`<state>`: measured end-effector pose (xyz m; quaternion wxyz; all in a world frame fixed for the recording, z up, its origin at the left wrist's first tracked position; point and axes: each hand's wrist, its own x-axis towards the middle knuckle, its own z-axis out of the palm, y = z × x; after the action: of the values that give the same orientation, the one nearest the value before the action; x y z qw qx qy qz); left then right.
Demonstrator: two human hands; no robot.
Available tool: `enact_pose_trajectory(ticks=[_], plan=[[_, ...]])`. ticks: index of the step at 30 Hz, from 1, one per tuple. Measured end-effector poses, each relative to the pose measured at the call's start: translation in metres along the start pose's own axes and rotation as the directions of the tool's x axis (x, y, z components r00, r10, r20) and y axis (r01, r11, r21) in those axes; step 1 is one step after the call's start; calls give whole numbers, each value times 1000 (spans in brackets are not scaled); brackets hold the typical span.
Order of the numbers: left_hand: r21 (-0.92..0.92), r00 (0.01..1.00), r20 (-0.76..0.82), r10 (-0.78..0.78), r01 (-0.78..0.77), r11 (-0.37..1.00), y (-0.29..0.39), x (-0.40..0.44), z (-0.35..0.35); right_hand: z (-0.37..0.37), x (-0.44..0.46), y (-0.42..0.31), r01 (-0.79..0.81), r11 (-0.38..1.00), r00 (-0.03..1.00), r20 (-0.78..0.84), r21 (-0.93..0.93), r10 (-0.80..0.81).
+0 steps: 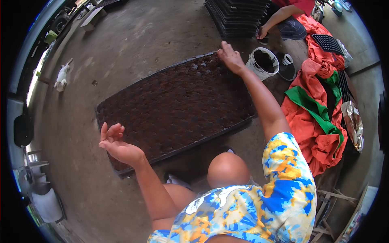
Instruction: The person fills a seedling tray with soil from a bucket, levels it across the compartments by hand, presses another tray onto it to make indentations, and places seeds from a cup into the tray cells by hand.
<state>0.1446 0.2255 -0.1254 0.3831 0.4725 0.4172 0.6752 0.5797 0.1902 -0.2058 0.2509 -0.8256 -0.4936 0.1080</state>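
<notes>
A wide dark tray (174, 105), its cells filled with dark brown soil-like material, lies on the floor in front of my knees. My left hand (120, 146) is above the tray's left edge, palm turned up, fingers loosely curled and apart, with nothing in it. At the tray's far right corner is my right hand (231, 57), fingers stretched out and empty; whether it touches the rim I cannot tell. Just right of that hand stands a white bucket (251, 61) with dark material inside.
A tall stack of black trays (237, 18) stands at the back, beside a crouching person (285, 16). Red and green cloth (312, 103) is heaped on the right, near a round dark object (287, 71). A white cat (62, 77) lies at the left.
</notes>
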Motion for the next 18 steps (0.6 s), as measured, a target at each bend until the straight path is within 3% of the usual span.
enact_pose_trajectory(ticks=[1,5,10,14,16,18], plan=[[24,1000,6,21,-21,1000,3,-1,1,-3,4,5,-113,993,993,-30,13,114],[-6,1000,-19,16,-17,1000,4,0,-1,23,19,-27,-198,948,980,-19,-251,200],[-11,1000,-23,3,-3,1000,5,0,0,83,1,-164,231,938,962,204,-257,-181],[20,999,-36,-11,12,1000,0,-1,3,125,-32,-218,541,832,810,342,-123,-476],[30,999,-44,-15,17,999,0,1,-2,103,-25,-192,450,858,887,231,-247,-399],[15,998,-53,-17,18,1000,2,3,-6,70,-6,-127,245,894,965,1,-376,-264]])
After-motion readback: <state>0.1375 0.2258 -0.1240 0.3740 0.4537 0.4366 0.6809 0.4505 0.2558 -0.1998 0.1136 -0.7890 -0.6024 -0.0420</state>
